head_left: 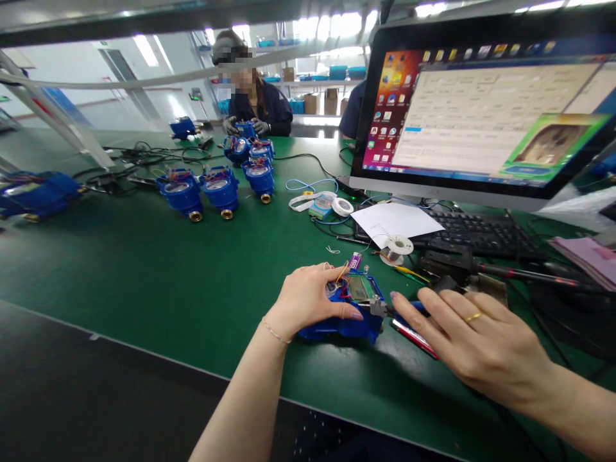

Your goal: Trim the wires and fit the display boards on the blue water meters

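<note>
A blue meter (pixel 344 326) with an open top, a small display and thin coloured wires lies on the green table near its front edge. My left hand (pixel 312 296) grips its left side, with the thumb along the front and the fingers by the wires. My right hand (pixel 469 330) is closed round the handles of small pliers (pixel 378 307), whose metal jaws touch the meter beside the display. Below the pliers shows a red and silver tool (pixel 414 339), partly under the right hand. A purple battery (pixel 355 260) sits just behind the meter.
Several blue meters (pixel 220 190) stand at the back left among black cables. A monitor (pixel 481 109), keyboard (pixel 476 232), white paper (pixel 394 221), solder spool (pixel 397 249) and soldering iron (pixel 524 274) are at the right. Across the table a gloved person (pixel 262 106) handles another meter.
</note>
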`<state>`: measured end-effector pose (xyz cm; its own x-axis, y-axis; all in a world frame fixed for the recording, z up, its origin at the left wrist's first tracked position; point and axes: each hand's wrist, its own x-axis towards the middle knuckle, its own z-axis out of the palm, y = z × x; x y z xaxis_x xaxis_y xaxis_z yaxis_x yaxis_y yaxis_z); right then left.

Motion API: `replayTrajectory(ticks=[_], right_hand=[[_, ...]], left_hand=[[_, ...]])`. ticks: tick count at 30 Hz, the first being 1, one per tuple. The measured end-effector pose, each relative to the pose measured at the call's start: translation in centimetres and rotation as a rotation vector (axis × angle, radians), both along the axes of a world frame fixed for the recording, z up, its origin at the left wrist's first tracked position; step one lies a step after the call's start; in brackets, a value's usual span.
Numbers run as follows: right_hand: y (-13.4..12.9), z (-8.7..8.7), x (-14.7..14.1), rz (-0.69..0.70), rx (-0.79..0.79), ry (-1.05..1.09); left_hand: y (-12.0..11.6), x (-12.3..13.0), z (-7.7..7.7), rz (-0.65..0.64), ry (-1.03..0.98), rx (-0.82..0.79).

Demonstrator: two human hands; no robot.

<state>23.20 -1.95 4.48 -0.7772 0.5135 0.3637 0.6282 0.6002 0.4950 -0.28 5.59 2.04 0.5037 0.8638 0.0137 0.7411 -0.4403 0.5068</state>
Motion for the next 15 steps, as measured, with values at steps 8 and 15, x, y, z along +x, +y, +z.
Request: replayTrajectory(ticks=[8, 15], right_hand=[[1.4, -0.8, 0.0, -0.257, -0.775, 0.449], [2.0, 1.0, 0.3, -0.274, -0.794, 0.599]], left_hand=[[0.1, -0.1, 0.1, 0.007, 0.008, -0.012], [-0.2, -0.1, 0.2, 0.029, 0.007, -0.013]])
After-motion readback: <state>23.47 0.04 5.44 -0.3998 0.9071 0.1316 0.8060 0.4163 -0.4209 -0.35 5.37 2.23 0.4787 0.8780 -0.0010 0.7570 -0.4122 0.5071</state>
